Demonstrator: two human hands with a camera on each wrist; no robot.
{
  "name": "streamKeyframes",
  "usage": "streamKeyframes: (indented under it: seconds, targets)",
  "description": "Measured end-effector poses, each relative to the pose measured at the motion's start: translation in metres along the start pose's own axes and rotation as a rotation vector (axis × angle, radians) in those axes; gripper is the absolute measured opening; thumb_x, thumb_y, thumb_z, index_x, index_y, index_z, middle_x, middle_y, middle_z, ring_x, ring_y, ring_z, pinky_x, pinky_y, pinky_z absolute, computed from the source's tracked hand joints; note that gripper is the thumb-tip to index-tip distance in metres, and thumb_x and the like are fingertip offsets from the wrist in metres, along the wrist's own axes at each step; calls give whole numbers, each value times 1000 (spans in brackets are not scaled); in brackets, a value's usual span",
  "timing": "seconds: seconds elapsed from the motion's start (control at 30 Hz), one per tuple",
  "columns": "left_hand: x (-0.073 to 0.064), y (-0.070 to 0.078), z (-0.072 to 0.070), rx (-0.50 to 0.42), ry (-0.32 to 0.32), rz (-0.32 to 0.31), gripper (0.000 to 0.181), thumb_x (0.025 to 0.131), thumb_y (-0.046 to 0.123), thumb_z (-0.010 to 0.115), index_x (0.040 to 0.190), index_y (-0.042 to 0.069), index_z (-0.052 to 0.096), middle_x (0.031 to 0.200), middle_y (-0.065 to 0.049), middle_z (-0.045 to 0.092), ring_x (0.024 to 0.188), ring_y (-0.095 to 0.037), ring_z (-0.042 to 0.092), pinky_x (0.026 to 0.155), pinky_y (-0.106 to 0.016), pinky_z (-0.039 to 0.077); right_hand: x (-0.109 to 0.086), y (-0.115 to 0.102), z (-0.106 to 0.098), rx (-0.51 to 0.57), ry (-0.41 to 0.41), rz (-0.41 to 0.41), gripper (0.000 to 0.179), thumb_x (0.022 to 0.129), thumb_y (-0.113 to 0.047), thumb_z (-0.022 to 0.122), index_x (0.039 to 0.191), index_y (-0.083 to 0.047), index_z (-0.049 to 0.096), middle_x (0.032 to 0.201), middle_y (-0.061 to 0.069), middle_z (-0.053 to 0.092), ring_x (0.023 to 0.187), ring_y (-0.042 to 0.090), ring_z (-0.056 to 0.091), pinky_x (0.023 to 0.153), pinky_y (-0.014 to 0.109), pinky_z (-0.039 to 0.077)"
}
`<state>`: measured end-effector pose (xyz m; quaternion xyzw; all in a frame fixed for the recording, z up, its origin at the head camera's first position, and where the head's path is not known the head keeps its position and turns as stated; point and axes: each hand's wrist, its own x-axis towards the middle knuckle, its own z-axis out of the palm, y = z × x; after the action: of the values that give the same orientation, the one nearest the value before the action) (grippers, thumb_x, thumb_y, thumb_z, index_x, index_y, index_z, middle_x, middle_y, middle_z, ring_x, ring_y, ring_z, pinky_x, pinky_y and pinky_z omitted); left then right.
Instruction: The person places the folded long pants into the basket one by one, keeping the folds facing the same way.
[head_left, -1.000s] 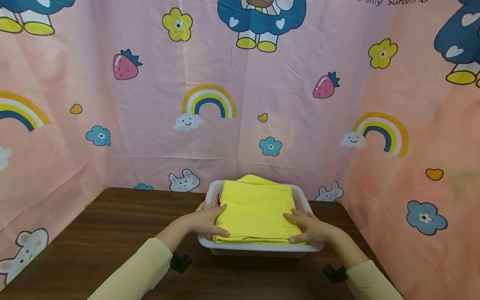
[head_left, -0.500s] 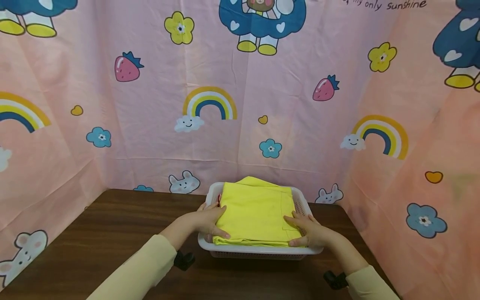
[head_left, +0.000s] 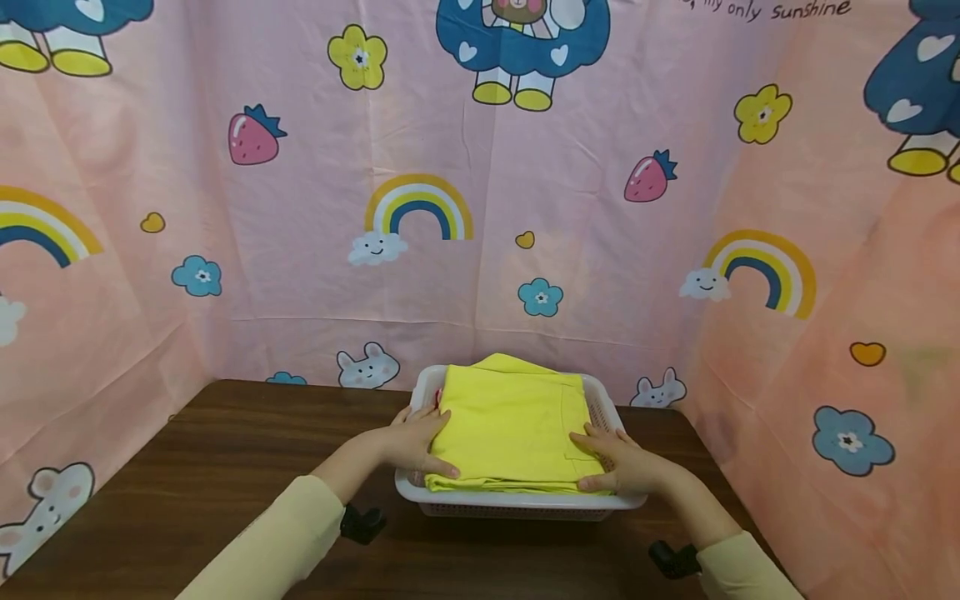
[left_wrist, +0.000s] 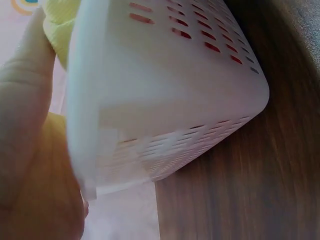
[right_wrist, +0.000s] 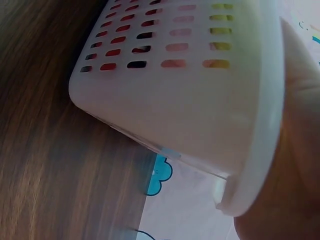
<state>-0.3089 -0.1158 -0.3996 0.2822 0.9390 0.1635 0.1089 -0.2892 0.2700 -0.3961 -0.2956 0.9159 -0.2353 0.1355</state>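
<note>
A folded yellow cloth [head_left: 513, 425], with a stitched seam at its right, lies on top in a white plastic basket [head_left: 525, 497] that stands on the table. My left hand [head_left: 411, 442] rests over the left rim, its thumb on the cloth's front left corner and fingers spread along the side. Over the right rim lies my right hand [head_left: 618, 458], fingers spread on the cloth's right edge. In the left wrist view the thumb [left_wrist: 25, 105] touches the yellow cloth [left_wrist: 61, 25]. Red, black and pink show through the slots of the basket [right_wrist: 165, 100] in the right wrist view.
The dark brown wooden table [head_left: 247, 483] reaches back to a pink cartoon-print curtain [head_left: 300, 250], which hangs behind and along both sides. Black wrist mounts [head_left: 362, 525] sit below the forearms near the light sleeves [head_left: 277, 542].
</note>
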Motion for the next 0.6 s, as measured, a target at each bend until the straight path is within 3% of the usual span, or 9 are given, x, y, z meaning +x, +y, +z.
streamKeyframes:
  seconds: [0.1,0.27,0.4,0.6]
  targets:
    - [-4,-1,-3,-16,11,-5,106,79,68,60,150,-2,22,154,-21,18,143,-35,9,108,-60,3,-2,0,-1,6,27,-17,82,88,-46,66,149,-4,31,153,26,16,141,43,9,108,62,-2]
    - [-12,-8,-12,-32,53,-12,101,83,65,58,150,-1,23,154,-24,17,142,-39,9,108,-63,8,-9,-1,-8,45,98,-5,76,91,-44,62,149,-4,32,152,22,25,139,41,19,106,63,17]
    - [-17,-17,-21,-21,99,-11,94,86,61,58,149,-1,26,152,-27,20,140,-43,13,106,-64,12,-15,-2,-16,27,174,15,67,94,-40,59,147,-5,37,148,18,37,135,40,30,101,61,30]
    - [-25,-27,-36,11,196,6,83,90,52,59,145,-4,34,146,-26,33,136,-44,26,103,-65,21,-22,0,-30,-54,298,33,59,95,-37,58,143,-5,44,142,18,44,129,40,40,96,58,38]
